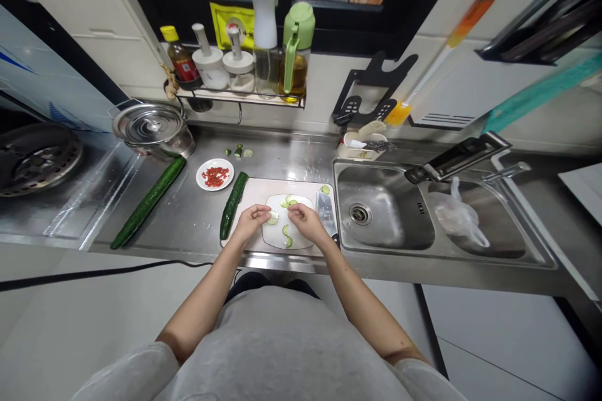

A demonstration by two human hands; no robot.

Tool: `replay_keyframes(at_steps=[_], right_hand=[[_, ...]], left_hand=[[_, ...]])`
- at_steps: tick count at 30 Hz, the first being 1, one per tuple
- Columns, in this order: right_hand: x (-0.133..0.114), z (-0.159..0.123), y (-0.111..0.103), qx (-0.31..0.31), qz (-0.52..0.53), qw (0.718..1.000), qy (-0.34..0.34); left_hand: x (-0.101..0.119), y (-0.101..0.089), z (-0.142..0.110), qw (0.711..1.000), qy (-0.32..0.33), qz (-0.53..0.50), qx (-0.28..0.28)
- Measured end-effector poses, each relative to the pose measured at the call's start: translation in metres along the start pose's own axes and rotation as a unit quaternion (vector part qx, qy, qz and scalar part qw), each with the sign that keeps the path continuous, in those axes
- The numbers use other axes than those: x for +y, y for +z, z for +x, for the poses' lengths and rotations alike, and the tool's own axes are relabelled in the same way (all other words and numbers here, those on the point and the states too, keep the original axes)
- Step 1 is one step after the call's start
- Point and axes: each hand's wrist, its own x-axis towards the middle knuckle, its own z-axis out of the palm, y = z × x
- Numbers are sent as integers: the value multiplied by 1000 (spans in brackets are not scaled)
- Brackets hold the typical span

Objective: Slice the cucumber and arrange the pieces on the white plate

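A white squarish plate (301,242) lies on the pale cutting board (254,191), with several thin cucumber slices (288,240) in small groups at its near and far sides. My left hand (253,223) is over the plate's left side, thumb and fingers pinching a cucumber slice (273,218). Over its right side is my right hand (305,223), fingertips pressed together close to the far slices (286,202); what they hold, if anything, is hidden. A broad-bladed knife (324,208) rests on the board's right edge. Left of my left hand lies a cucumber (234,205).
A longer cucumber (149,202) and a small plate of chopped red pieces (215,174) are to the left, before a lidded steel pot (155,128). The double sink (383,207) is on the right. Above, a rack (244,95) carries bottles and jars.
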Motion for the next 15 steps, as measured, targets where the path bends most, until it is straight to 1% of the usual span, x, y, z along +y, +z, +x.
replay_keyframes(at_steps=[3,5,7,9,11,12,15], right_hand=[[-8,0,9,-43,40,998,-29],[-14,1,11,-60,56,996,-43],[-18,1,11,-53,64,995,-48],[-20,2,10,-31,69,996,-44],[-20,4,9,-8,82,996,-39],[-20,4,8,0,90,995,-37],[-17,5,8,14,108,993,-42]], left_hand=[[6,8,-4,999,2,-2,-45],[10,11,-6,998,8,-4,-69],[14,14,-7,998,11,-8,-68],[18,16,-8,999,7,-4,-41],[22,16,-9,1000,-15,3,-15],[23,16,-9,999,-34,2,-11],[24,17,-13,993,-111,-34,-32]])
